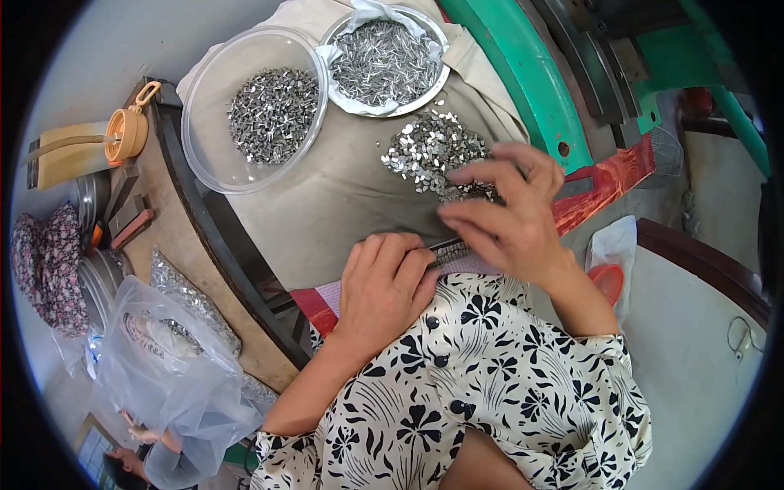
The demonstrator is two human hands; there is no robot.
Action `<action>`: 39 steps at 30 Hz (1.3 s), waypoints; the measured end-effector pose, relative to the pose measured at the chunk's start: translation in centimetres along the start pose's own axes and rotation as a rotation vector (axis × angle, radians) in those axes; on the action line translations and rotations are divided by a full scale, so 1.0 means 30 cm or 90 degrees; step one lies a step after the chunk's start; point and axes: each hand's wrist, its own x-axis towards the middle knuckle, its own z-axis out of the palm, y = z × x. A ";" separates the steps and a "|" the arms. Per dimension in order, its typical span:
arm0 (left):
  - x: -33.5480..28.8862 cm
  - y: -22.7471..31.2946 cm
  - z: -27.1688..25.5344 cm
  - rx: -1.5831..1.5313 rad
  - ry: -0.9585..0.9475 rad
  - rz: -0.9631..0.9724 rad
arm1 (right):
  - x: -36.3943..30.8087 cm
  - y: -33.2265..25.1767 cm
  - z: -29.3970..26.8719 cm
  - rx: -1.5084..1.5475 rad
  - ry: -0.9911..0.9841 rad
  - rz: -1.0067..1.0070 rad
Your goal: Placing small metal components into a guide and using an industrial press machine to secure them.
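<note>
The left hand (384, 282) was laid palm down, fingers curled close over the near end of a narrow metal strip (449, 249), which was pinned against the lap. The right hand (506, 216) was held above the strip's far end with fingers spread wide and slightly bent; whether a small piece was pinched beneath them could not be told. Just beyond the right hand, a loose heap of small shiny metal pieces (429, 147) was spread on the beige cloth (343, 196) covering the desk. As far as could be judged, much sorting remained: the heap was still sizeable, and only a short run of pieces appeared lined up on the strip. Farther out, a clear plastic bowl (200, 139) with a smaller pile of like pieces was set to the left, and a metal basin (441, 77) lined with plastic and filled with thin metal pins was placed beside it. A green machine frame (523, 82) was seen beyond.
</note>
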 end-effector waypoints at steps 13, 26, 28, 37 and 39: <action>0.006 0.002 0.016 -0.012 0.025 -0.001 | 0.130 -0.010 0.060 -0.079 -0.079 -0.090; 0.017 0.006 0.021 0.017 0.033 0.049 | -0.041 -0.004 -0.071 0.012 -0.065 0.007; 0.023 0.005 0.018 0.015 0.022 0.061 | -0.077 -0.012 -0.064 0.009 -0.072 -0.002; 0.029 0.009 0.007 -0.027 -0.009 0.001 | -0.131 -0.047 -0.046 -0.094 -0.094 -0.050; 0.027 0.004 0.003 -0.047 -0.018 -0.007 | -0.134 -0.058 -0.046 -0.155 -0.080 -0.084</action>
